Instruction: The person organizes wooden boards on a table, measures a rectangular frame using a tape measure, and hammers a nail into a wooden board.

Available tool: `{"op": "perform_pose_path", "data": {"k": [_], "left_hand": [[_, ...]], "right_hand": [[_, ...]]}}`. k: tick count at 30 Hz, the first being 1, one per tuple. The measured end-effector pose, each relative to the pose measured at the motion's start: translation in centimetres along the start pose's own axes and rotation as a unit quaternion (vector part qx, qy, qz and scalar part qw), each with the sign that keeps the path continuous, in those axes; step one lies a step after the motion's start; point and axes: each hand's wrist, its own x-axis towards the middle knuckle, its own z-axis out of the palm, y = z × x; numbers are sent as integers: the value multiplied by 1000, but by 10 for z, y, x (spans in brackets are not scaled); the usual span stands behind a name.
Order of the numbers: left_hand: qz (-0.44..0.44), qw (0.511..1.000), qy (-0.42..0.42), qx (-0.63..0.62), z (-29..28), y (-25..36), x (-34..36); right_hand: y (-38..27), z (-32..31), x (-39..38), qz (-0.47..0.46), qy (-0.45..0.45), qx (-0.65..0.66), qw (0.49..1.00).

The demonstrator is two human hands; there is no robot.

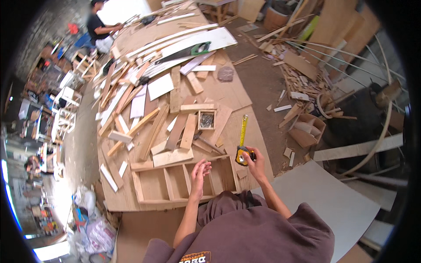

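In the head view, the right hand [254, 164] is closed around a yellow-and-black tape measure [242, 156], which sits in the fingers on the hand's left side. Its yellow blade [244, 129] sticks out past the hand, pointing toward the far end of the wooden worktable [259, 154]. The left hand [199, 176] holds nothing; its fingers are loosely spread, over the middle of a divided wooden frame [177, 184] (whether it touches the wood, I cannot tell). The frame lies at the table's near edge, to the left of the tape measure. Just beyond it are a hammer [212, 145] and a small box of nails [206, 128]. Wood offcuts [175, 90] and a green-handled saw [200, 48] lie farther up, with another person [100, 30] at the far left.
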Motion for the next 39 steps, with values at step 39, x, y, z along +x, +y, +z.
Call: {"op": "perform_pose_path", "data": {"k": [39], "left_hand": [[-1, 998, 37, 53, 40, -11, 34]], "right_hand": [[74, 60, 159, -120, 19, -276, 954]]}}
